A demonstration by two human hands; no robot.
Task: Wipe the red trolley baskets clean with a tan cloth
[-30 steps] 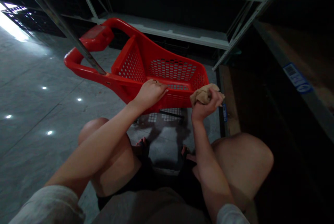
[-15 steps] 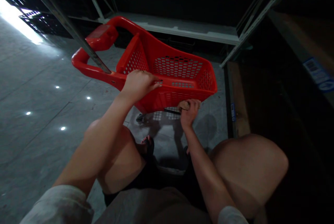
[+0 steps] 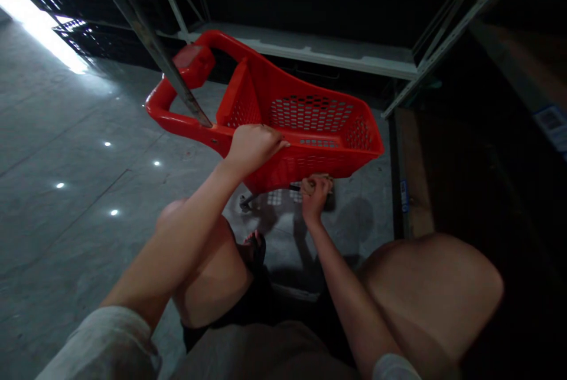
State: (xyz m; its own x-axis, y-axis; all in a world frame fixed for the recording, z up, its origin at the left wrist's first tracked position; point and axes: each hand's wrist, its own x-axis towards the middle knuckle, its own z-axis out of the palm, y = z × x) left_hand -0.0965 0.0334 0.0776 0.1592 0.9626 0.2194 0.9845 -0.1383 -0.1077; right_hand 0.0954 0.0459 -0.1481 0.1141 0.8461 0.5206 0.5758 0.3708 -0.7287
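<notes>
A red plastic shopping cart [image 3: 301,81] with perforated basket walls stands in front of me, its handle to the left. My left hand [image 3: 254,143] is closed over the near rim of the basket. Below that rim, my right hand [image 3: 315,200] grips a crumpled tan cloth [image 3: 309,186] at the lower part of the cart's near side. Whether the cloth touches the red wall or the frame under it, I cannot tell. Inside the basket I see only its slotted floor and walls. A caster wheel [image 3: 244,203] shows under the cart.
A metal pole [image 3: 150,37] slants down to the cart's near rim by the handle. Behind stands a white metal shelf rack [image 3: 336,58]. Dark crates [image 3: 75,28] are at the far left. Wooden boards [image 3: 411,173] line the right side of the tiled floor [image 3: 80,244].
The view has shifted, so the cart sits slightly farther right. My right hand with the cloth has moved left and a little lower along the cart's side. My left hand stays on the rim.
</notes>
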